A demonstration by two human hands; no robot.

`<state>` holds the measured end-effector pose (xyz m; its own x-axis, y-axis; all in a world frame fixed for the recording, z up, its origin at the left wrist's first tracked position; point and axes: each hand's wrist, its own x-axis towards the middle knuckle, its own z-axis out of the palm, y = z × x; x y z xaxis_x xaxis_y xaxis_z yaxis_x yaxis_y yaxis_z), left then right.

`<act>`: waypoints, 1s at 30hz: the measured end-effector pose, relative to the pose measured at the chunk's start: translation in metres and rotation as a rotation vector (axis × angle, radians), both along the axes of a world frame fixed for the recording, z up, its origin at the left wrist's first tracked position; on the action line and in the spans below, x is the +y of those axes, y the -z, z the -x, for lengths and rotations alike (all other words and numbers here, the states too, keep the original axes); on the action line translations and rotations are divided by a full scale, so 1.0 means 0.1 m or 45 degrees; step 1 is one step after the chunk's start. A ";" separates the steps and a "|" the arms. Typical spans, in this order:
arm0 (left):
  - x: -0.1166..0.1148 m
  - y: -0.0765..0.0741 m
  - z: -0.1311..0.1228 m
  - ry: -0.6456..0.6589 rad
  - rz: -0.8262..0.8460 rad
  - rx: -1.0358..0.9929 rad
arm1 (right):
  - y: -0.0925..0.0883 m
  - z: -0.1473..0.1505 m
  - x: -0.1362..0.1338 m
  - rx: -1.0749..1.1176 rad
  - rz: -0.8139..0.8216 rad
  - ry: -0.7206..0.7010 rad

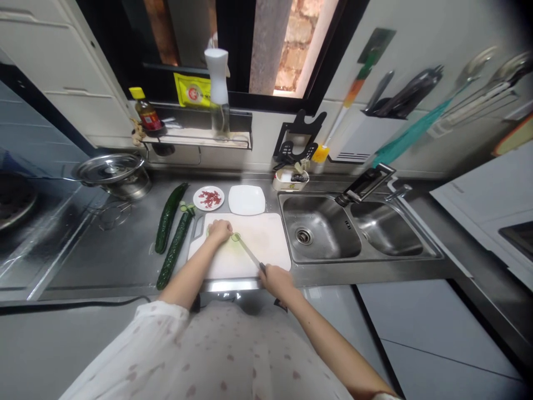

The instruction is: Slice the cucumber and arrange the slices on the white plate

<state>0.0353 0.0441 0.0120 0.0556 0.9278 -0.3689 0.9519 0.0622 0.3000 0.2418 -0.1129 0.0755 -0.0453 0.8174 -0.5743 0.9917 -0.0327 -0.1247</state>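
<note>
On the white cutting board [266,247], my left hand [219,229] is curled with its fingers closed over a pale green piece of cucumber [209,229], mostly hidden beneath it. My right hand [278,282] grips the handle of a knife [249,251] at the board's front edge. The blade points up and left, its tip at a thin round cucumber slice [236,237] just right of my left hand. Two long dark green cucumbers lie left of the board, a whole one [169,219] and one [177,247] with cut pale bits [187,208] by its far end.
Behind the board stand a plate of chopped red bits [209,198] and a white square plate [246,199]. A double sink [320,228] with a black faucet [362,186] is at right. A lidded steel pot [120,175] sits at left. A shelf [195,136] holds bottles.
</note>
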 end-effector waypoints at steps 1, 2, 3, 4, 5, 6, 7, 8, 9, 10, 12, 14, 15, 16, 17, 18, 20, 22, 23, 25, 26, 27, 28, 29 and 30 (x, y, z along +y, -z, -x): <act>0.00 0.00 0.00 0.000 -0.001 0.000 | -0.01 0.00 -0.01 -0.004 0.004 -0.003; 0.00 -0.01 0.00 -0.002 -0.003 -0.001 | -0.02 -0.01 -0.02 -0.009 0.000 -0.006; -0.01 -0.01 0.00 -0.004 -0.005 -0.004 | -0.03 -0.01 -0.03 -0.016 -0.006 -0.008; -0.01 -0.02 0.00 -0.008 -0.006 -0.007 | -0.05 -0.01 -0.03 -0.024 -0.009 -0.006; -0.01 -0.02 0.00 -0.013 -0.007 -0.009 | -0.06 -0.01 -0.04 -0.031 -0.005 -0.002; -0.01 -0.02 0.00 -0.016 -0.007 -0.011 | -0.06 -0.01 -0.04 -0.037 0.004 0.003; -0.01 -0.02 0.00 -0.016 -0.004 -0.012 | -0.07 0.00 -0.04 -0.039 0.012 0.006; 0.00 -0.02 0.00 -0.016 -0.001 -0.013 | -0.08 0.01 -0.03 -0.037 0.015 0.006; 0.00 -0.02 0.00 -0.016 0.000 -0.013 | -0.09 0.01 -0.02 -0.033 0.019 0.004; 0.00 -0.03 -0.01 -0.014 0.002 -0.013 | -0.09 0.02 -0.01 -0.030 0.023 0.004; 0.00 -0.03 -0.01 -0.008 0.007 -0.011 | -0.10 0.03 0.01 -0.025 0.038 0.014; 0.00 -0.05 -0.01 -0.001 0.010 -0.009 | -0.11 0.04 0.02 -0.021 0.046 0.021; 0.00 -0.05 -0.01 0.002 0.009 -0.009 | -0.10 0.05 0.03 -0.018 0.043 0.019; 0.00 -0.06 -0.01 0.004 0.008 -0.008 | -0.10 0.05 0.03 -0.017 0.037 0.014; -0.01 -0.06 -0.02 0.006 0.007 -0.007 | -0.10 0.05 0.03 -0.016 0.032 0.010; -0.01 -0.07 -0.02 0.006 0.007 -0.005 | -0.09 0.06 0.03 -0.018 0.027 0.007; -0.01 -0.07 -0.02 0.007 0.006 0.000 | -0.08 0.06 0.03 -0.021 0.007 0.002; 0.00 -0.07 -0.02 0.003 0.006 0.011 | -0.06 0.07 0.03 -0.018 -0.018 -0.005; 0.00 -0.07 -0.02 0.001 0.004 0.016 | -0.06 0.07 0.03 -0.014 -0.027 -0.011; 0.00 -0.06 -0.02 0.001 0.002 0.020 | -0.05 0.07 0.03 -0.008 -0.033 -0.012; -0.01 -0.06 -0.02 0.001 0.001 0.019 | -0.05 0.07 0.03 -0.007 -0.030 -0.009; -0.01 -0.06 -0.02 0.003 0.000 0.017 | -0.06 0.06 0.03 -0.007 -0.025 -0.007; -0.01 -0.06 -0.02 0.004 -0.003 0.014 | -0.06 0.05 0.02 -0.009 -0.016 -0.004; -0.01 -0.06 -0.02 0.003 -0.005 0.012 | -0.06 0.05 0.02 -0.013 0.000 -0.001; -0.01 -0.06 -0.02 0.001 -0.007 0.011 | -0.06 0.03 0.01 -0.015 0.011 -0.003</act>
